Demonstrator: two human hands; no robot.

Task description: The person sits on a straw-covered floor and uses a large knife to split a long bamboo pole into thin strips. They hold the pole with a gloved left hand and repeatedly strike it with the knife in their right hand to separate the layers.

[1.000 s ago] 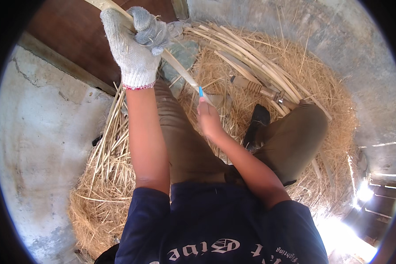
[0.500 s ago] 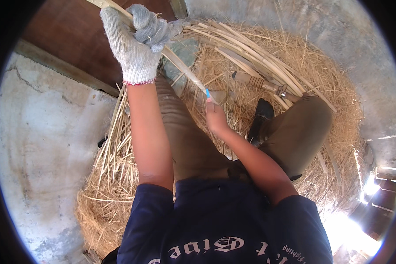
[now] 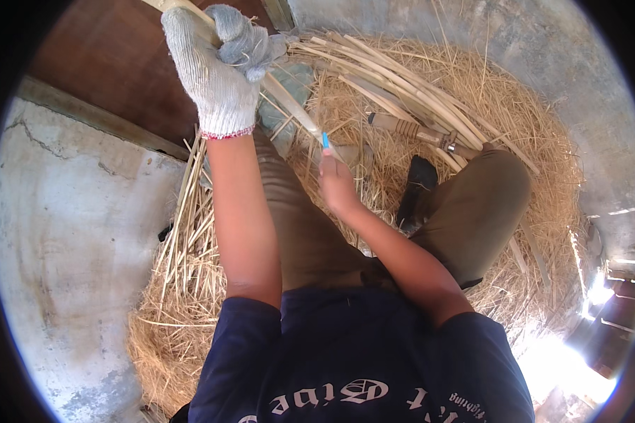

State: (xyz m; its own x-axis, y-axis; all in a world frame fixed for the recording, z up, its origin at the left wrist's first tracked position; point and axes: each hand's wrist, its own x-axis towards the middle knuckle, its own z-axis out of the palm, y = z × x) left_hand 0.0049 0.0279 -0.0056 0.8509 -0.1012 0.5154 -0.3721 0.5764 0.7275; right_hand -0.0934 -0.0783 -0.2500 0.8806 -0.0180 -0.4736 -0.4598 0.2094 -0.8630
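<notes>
My left hand (image 3: 222,70), in a white and grey knit glove, is closed around a long pale bamboo-like strip (image 3: 289,100). The strip slants from the top left, through the glove, down to my right hand (image 3: 339,185). That hand is bare and closed at the strip's lower part, over my bent leg. A small blue piece (image 3: 325,139) shows at its thumb, touching or very close to the strip. What else the right fingers hold is hidden.
Pale split strips (image 3: 395,77) lie on a heap of straw-like shavings (image 3: 536,134) at the far right. A cord-wrapped wooden tool (image 3: 409,128) with a metal band rests beside them. More thin strips (image 3: 187,233) lean at left. A concrete wall (image 3: 77,211) stands on that side.
My right hand has shifted slightly left and up along the strip, with the blue piece. My left hand keeps its grip and has barely moved.
</notes>
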